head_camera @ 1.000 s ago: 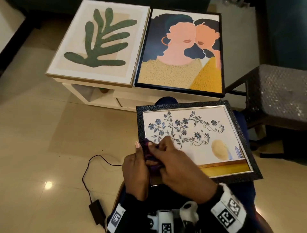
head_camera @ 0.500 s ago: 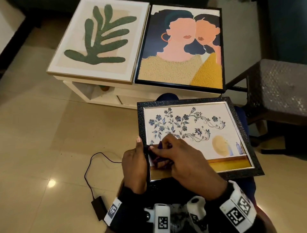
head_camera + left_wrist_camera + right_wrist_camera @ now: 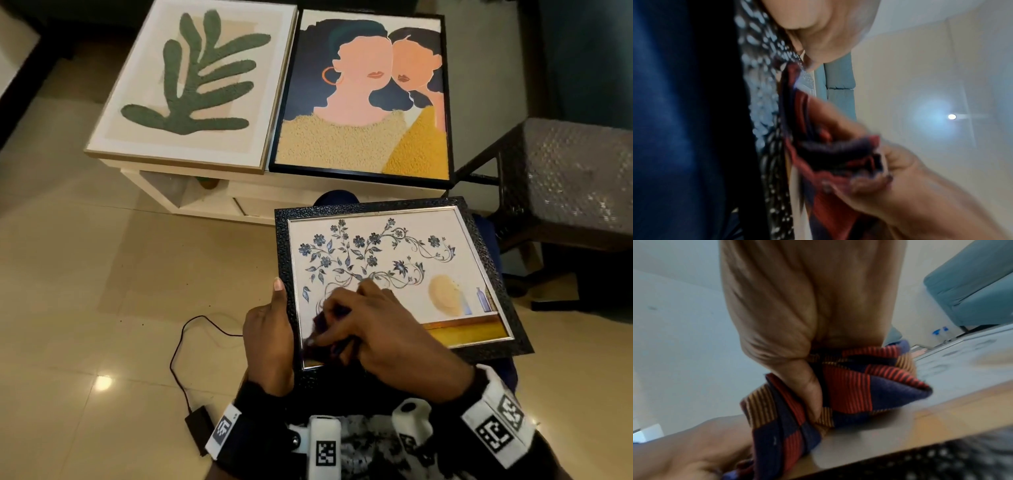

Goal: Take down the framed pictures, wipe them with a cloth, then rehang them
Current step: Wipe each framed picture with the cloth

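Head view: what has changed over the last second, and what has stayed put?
The right hand has slid the cloth from the glass's left edge rightward and down toward the lower left corner of the floral picture. The left hand still holds that frame's left edge. The leaf picture and the portrait picture still lie on the white table.

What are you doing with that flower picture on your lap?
A person is cleaning it. Their right hand grips a striped red and blue cloth and rubs the glass of the black-framed flower picture, while the left hand holds the frame's left edge. Two more framed pictures, a green leaf picture and a two faces picture, lie flat on the white table.
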